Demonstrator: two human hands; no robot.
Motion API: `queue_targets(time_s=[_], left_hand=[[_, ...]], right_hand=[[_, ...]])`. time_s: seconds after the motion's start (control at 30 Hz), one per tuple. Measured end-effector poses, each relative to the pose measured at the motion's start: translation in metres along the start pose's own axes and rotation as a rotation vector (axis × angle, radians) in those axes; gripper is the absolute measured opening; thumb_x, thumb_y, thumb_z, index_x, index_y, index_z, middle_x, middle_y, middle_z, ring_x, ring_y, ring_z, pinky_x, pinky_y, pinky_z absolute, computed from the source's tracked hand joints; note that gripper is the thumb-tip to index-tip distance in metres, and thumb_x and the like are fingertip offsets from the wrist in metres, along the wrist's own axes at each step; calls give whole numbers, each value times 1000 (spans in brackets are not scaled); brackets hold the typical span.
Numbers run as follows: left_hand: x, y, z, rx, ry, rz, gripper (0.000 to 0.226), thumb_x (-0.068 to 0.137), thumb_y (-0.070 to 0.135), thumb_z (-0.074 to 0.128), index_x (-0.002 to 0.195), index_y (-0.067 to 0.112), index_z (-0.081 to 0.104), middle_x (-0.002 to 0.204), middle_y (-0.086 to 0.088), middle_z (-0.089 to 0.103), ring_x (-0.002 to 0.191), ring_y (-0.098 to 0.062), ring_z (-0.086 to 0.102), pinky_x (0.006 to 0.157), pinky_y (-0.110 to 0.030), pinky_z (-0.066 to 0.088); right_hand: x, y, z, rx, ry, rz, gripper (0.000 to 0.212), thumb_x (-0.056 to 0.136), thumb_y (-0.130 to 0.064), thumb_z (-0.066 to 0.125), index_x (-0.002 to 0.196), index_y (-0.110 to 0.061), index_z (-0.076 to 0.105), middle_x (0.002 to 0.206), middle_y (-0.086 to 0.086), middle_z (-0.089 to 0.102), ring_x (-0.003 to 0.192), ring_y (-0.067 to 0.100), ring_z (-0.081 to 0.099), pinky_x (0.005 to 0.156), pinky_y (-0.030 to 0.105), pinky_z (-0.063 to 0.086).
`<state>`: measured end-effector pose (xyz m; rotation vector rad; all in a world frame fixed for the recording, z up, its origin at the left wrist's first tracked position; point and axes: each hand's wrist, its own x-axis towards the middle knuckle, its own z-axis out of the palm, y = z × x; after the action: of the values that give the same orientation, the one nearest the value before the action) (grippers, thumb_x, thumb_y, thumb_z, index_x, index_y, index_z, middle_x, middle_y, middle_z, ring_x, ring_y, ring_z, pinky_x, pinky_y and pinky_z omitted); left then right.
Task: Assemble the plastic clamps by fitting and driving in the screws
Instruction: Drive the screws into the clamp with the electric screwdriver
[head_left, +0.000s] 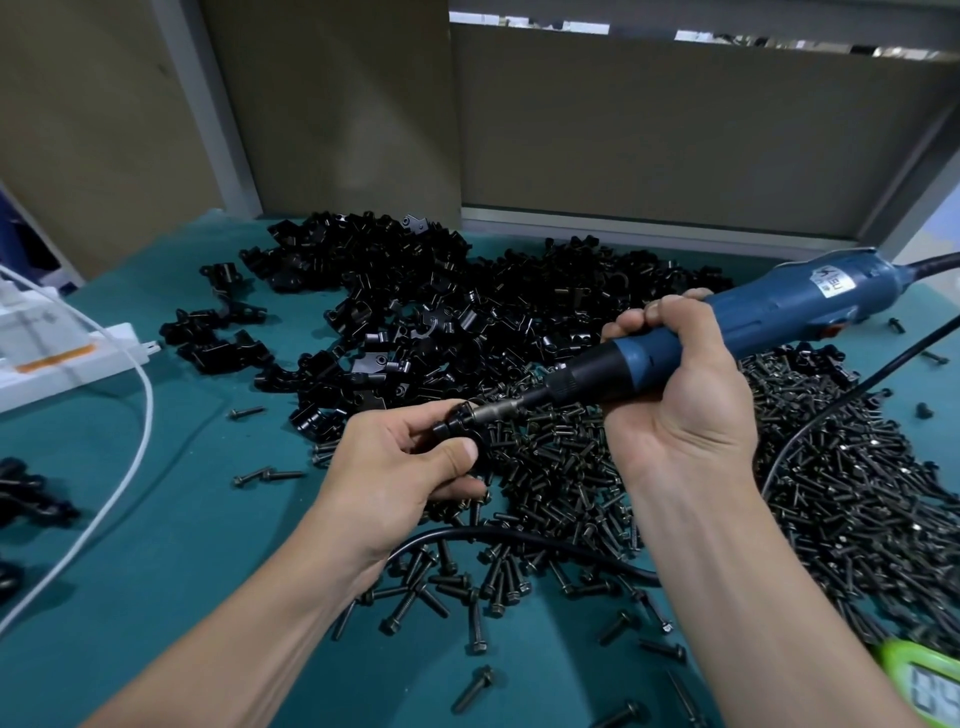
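Observation:
My left hand (410, 457) pinches a small black plastic clamp (457, 422) between thumb and fingers above the screw pile. My right hand (675, 384) grips a blue electric screwdriver (737, 325), and its metal bit (493, 413) meets the clamp at the screw head. A big heap of black clamps (441, 312) covers the middle and back of the green table (156, 545). A wide pile of dark screws (779, 493) spreads under and to the right of both hands.
The screwdriver's black cable (519, 540) loops over the screws near my forearms. A white power strip (67, 358) and a white cable (130, 467) lie at the left. A green digital timer (930, 686) sits at the bottom right. Brown panels stand behind the table.

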<state>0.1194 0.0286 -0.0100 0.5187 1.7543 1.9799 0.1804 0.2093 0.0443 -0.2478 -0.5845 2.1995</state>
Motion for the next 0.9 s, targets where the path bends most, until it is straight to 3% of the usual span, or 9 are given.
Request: queue_targets(time_s=[0.23, 0.37, 0.47, 0.5, 0.57, 0.63, 0.7, 0.77, 0.9], left_hand=[[1, -4, -2, 124, 84, 99, 52, 86, -5, 77, 90, 47, 81, 94, 6, 80, 72, -28, 79, 70, -27, 63], [-2, 0, -2, 296, 142, 183, 54, 87, 2, 80, 98, 55, 73, 92, 19, 79, 69, -17, 78, 69, -25, 63], [-5, 1, -2, 437, 216, 246, 53, 85, 11, 83, 111, 55, 69, 100, 13, 80, 74, -9, 77, 68, -28, 64], [-6, 0, -3, 462, 235, 267, 52, 85, 13, 84, 115, 53, 69, 107, 9, 79, 73, -4, 75, 69, -26, 63], [-7, -3, -4, 480, 246, 324, 55, 83, 11, 84, 120, 49, 68, 113, 4, 78, 53, 4, 62, 58, -15, 55], [-9, -2, -3, 514, 231, 415, 60, 82, 5, 84, 126, 42, 66, 111, 16, 76, 46, 7, 55, 54, -5, 47], [-11, 1, -3, 578, 215, 517, 66, 80, -1, 84, 130, 35, 62, 104, 42, 65, 64, 17, 61, 68, -1, 49], [-11, 1, -5, 652, 213, 618, 68, 78, -5, 85, 134, 26, 60, 104, 51, 58, 92, 22, 62, 87, -2, 48], [-6, 1, -11, 800, 236, 810, 59, 75, -8, 86, 129, 9, 70, 124, 15, 63, 117, 2, 62, 98, -15, 52]], right_hand=[[1, 2, -4, 32, 82, 38, 28, 89, 9, 61, 107, -10, 49, 73, 3, 58, 57, 16, 60, 66, 30, 57], [0, 2, -5, 69, 159, 98, 20, 88, 8, 64, 93, -8, 52, 67, 4, 60, 56, 15, 61, 66, 30, 58], [-2, 2, -4, 97, 210, 120, 22, 88, 8, 65, 95, -8, 52, 64, 4, 61, 55, 14, 61, 66, 30, 59], [-2, 2, -4, 104, 219, 127, 23, 88, 8, 65, 97, -8, 51, 63, 4, 61, 55, 14, 61, 67, 30, 59], [-3, 2, -4, 111, 233, 148, 24, 89, 7, 65, 99, -9, 51, 61, 4, 61, 55, 14, 61, 66, 30, 59], [-2, 1, -4, 116, 242, 169, 24, 89, 7, 65, 99, -9, 50, 61, 4, 61, 53, 15, 61, 63, 30, 59], [-1, 1, -5, 125, 255, 189, 23, 88, 6, 66, 99, -9, 51, 61, 5, 62, 52, 15, 61, 60, 30, 59], [1, 2, -6, 134, 271, 209, 23, 88, 6, 66, 98, -8, 51, 60, 6, 62, 51, 15, 61, 58, 29, 58], [2, 5, -13, 123, 309, 258, 27, 84, 7, 68, 101, -8, 53, 61, 7, 63, 51, 17, 62, 54, 30, 57]])
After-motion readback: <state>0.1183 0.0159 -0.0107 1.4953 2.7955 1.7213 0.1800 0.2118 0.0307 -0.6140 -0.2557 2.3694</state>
